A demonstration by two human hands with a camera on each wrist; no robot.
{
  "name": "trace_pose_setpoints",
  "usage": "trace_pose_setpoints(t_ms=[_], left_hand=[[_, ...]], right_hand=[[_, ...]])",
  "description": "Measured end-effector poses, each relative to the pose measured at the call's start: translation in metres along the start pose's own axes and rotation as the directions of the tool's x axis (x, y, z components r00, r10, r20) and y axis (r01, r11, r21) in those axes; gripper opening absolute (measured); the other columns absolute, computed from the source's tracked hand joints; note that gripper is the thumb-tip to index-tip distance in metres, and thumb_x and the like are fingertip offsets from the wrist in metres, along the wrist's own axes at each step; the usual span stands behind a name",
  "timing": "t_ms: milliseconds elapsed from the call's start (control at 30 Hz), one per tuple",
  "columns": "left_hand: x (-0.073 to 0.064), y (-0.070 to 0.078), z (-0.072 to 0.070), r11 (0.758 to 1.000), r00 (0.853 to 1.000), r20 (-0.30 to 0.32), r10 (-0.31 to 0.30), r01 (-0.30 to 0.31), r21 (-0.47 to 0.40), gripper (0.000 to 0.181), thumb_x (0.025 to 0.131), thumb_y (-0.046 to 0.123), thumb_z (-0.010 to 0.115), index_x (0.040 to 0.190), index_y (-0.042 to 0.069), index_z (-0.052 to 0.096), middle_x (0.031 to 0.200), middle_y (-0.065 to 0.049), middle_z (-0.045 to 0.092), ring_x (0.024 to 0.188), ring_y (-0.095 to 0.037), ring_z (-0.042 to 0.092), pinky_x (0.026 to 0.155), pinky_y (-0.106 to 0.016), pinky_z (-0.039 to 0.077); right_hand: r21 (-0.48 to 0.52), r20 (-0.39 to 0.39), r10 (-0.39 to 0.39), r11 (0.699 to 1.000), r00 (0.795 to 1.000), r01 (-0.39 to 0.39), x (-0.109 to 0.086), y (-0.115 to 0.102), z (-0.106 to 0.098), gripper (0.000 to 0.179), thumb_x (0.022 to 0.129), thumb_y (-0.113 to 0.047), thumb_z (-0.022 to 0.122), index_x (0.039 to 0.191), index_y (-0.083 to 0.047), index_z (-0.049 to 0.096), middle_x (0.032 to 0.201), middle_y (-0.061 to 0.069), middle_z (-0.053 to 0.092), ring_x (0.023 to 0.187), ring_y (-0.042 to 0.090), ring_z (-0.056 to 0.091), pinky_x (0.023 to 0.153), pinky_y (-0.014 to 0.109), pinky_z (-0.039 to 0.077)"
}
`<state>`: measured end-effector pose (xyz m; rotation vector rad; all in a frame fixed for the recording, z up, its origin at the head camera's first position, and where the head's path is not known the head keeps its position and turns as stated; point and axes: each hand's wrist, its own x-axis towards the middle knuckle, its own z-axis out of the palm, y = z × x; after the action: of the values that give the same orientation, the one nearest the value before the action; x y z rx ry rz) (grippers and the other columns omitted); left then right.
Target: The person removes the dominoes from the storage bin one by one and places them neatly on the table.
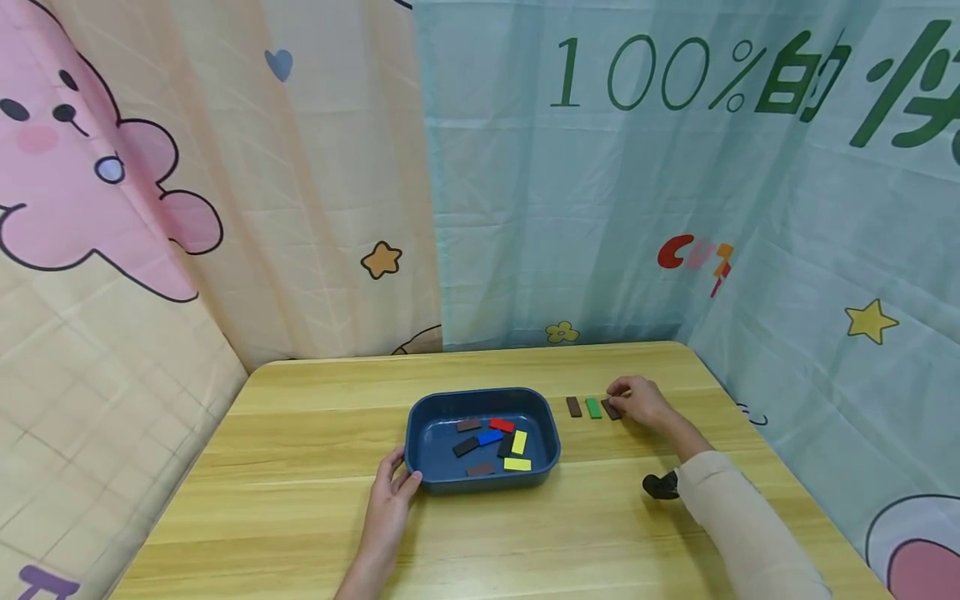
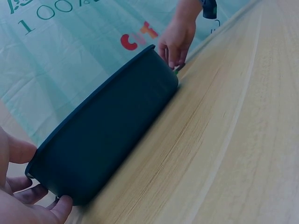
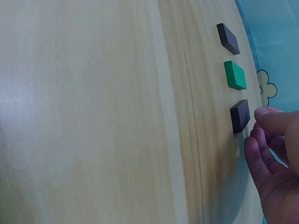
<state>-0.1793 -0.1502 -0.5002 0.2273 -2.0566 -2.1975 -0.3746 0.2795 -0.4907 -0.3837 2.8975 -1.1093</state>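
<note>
At the near left corner of a dark blue rectangular basin (image 1: pixel 483 483), my left hand (image 1: pixel 390 496) grips the wall, fingers on its left side and thumb at the front. The left wrist view shows this hand (image 2: pixel 23 186) around the basin's end. Beyond the basin's right side, my right hand (image 1: pixel 641 402) hovers over a dark brown block (image 1: pixel 612 409). In the right wrist view, the thumb and bent fingers (image 3: pixel 259 112) lie just beside that dark block (image 3: pixel 240 116), with a small gap. A green block (image 1: pixel 593 408) and another brown block (image 1: pixel 573 407) continue the row leftward.
Inside the basin lie several flat blocks, among them a red block (image 1: pixel 502 425), a blue block (image 1: pixel 490 437) and a yellow block (image 1: pixel 517 464). A black object (image 1: pixel 661 486) sits by the right sleeve. Printed curtains (image 1: pixel 525 208) stand behind the wooden table (image 1: pixel 300 467).
</note>
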Motion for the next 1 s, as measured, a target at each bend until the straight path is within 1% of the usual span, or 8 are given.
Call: trace_pose_setpoints(t_ms=[67, 167, 300, 400, 633, 833, 1000], left_hand=[[0.000, 0.001, 0.000, 1.000, 1.000, 0.002, 0.000, 0.000, -0.002, 0.053, 0.107, 0.001, 0.048, 0.156, -0.004, 0.030, 0.161, -0.029, 0.024, 0.145, -0.050, 0.031, 0.117, -0.057, 0.033], [0.000, 0.001, 0.000, 1.000, 1.000, 0.004, 0.001, -0.001, -0.002, 0.053, 0.107, 0.001, 0.048, 0.157, -0.004, 0.029, 0.161, -0.029, 0.024, 0.145, -0.050, 0.031, 0.117, -0.057, 0.033], [0.000, 0.000, -0.001, 1.000, 1.000, 0.003, 0.003, -0.003, -0.003, 0.053, 0.107, 0.001, 0.048, 0.156, -0.005, 0.030, 0.161, -0.029, 0.025, 0.145, -0.050, 0.030, 0.117, -0.056, 0.033], [0.001, 0.000, -0.001, 1.000, 1.000, 0.000, 0.002, -0.002, 0.000, 0.052, 0.107, 0.001, 0.048, 0.156, -0.004, 0.030, 0.161, -0.028, 0.025, 0.145, -0.050, 0.031, 0.117, -0.056, 0.033], [0.000, 0.000, -0.001, 1.000, 1.000, 0.011, 0.023, -0.023, 0.007, 0.053, 0.107, 0.002, 0.048, 0.156, -0.006, 0.028, 0.160, -0.031, 0.023, 0.144, -0.053, 0.030, 0.116, -0.058, 0.033], [0.000, 0.001, 0.000, 1.000, 1.000, 0.002, -0.006, 0.006, 0.002, 0.052, 0.107, 0.001, 0.047, 0.156, -0.005, 0.030, 0.161, -0.029, 0.025, 0.145, -0.050, 0.032, 0.117, -0.057, 0.033], [-0.001, 0.002, -0.001, 1.000, 1.000, 0.001, -0.004, 0.004, 0.007, 0.052, 0.107, 0.002, 0.048, 0.155, -0.005, 0.031, 0.161, -0.029, 0.025, 0.144, -0.050, 0.033, 0.117, -0.058, 0.032]], right_hand=[[0.017, 0.007, 0.007, 1.000, 1.000, -0.007, 0.000, -0.001, -0.002, 0.014, 0.101, 0.000, 0.064, 0.112, 0.006, 0.069, 0.108, 0.018, 0.067, 0.099, 0.036, 0.066, 0.075, 0.040, 0.057], [0.019, 0.020, -0.008, 1.000, 1.000, 0.007, 0.001, -0.003, -0.005, 0.016, 0.102, -0.001, 0.063, 0.115, 0.006, 0.068, 0.110, 0.018, 0.067, 0.100, 0.037, 0.066, 0.074, 0.039, 0.057], [0.004, 0.023, -0.048, 0.999, 0.999, 0.048, 0.004, -0.007, -0.006, 0.018, 0.102, -0.001, 0.063, 0.117, 0.007, 0.068, 0.109, 0.018, 0.067, 0.102, 0.038, 0.066, 0.078, 0.043, 0.058], [0.004, 0.027, -0.063, 0.998, 0.998, 0.063, 0.006, -0.012, -0.007, 0.019, 0.102, -0.001, 0.063, 0.117, 0.007, 0.068, 0.109, 0.017, 0.067, 0.102, 0.038, 0.066, 0.081, 0.046, 0.059], [0.018, 0.061, -0.105, 0.994, 0.993, 0.104, 0.010, -0.029, -0.004, 0.020, 0.102, -0.002, 0.064, 0.119, 0.008, 0.068, 0.108, 0.014, 0.068, 0.100, 0.035, 0.067, 0.082, 0.044, 0.059], [0.046, 0.097, -0.150, 0.988, 0.984, 0.146, 0.012, -0.047, 0.001, 0.021, 0.101, -0.001, 0.064, 0.120, 0.008, 0.068, 0.107, 0.013, 0.068, 0.098, 0.033, 0.068, 0.080, 0.042, 0.060], [0.044, 0.110, -0.185, 0.982, 0.977, 0.181, 0.015, -0.062, 0.005, 0.020, 0.100, 0.001, 0.066, 0.118, 0.007, 0.069, 0.106, 0.012, 0.069, 0.096, 0.031, 0.068, 0.081, 0.042, 0.060]])
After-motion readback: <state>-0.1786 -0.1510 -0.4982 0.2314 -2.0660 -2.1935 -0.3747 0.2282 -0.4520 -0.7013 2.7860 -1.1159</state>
